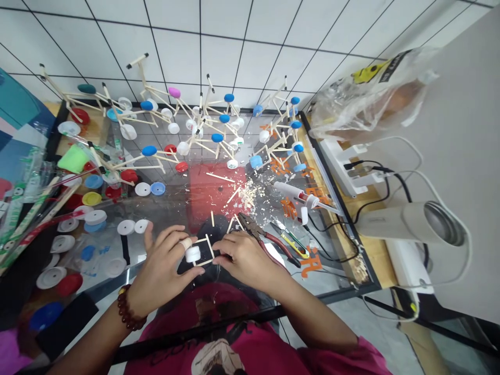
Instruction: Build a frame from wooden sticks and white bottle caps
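Near the front of the glass table is a small frame of pale wooden sticks [210,246] with a white bottle cap [192,254] at its left side. My left hand [166,265] is wrapped round the cap side, thumb below and fingers above. At the frame's right side, my right hand [242,258] pinches the sticks between thumb and fingers. Pliers [269,239] lie just beyond my right hand, beside a few short sticks. A red mat [216,190] with loose sticks and wood chips [250,195] lies farther back.
Several stick-and-cap model bicycles [219,138] stand along the back. Bottle caps [94,216] cover the left side. A glue gun [297,197], a yellow cutter [292,245], a power strip [341,166] and a grey cup [414,224] are on the right.
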The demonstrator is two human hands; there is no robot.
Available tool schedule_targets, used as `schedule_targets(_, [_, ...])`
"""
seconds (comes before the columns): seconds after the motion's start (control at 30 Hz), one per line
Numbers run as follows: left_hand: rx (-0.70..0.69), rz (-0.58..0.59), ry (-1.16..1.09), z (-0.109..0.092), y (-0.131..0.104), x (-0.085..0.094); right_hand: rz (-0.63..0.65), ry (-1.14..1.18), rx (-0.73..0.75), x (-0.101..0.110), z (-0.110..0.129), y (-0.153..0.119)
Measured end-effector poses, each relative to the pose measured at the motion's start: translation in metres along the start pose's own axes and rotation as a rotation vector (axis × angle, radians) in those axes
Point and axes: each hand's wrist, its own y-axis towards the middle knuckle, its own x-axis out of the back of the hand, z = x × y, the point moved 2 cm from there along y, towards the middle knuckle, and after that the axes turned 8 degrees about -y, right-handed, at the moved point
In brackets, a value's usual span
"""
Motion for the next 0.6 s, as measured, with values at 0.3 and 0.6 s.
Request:
schedule_targets(0.3, [0.000,-0.045,-0.005,0.004,-0.001,-0.002,-0.068,0.025,0.032,0.005,-0.006,-0.002])
schedule_targets(0.6, [0.009,-0.047,0.003,0.002,0.001,-0.004,-0.084,-0.089,0.008,0.008,-0.013,-0.002])
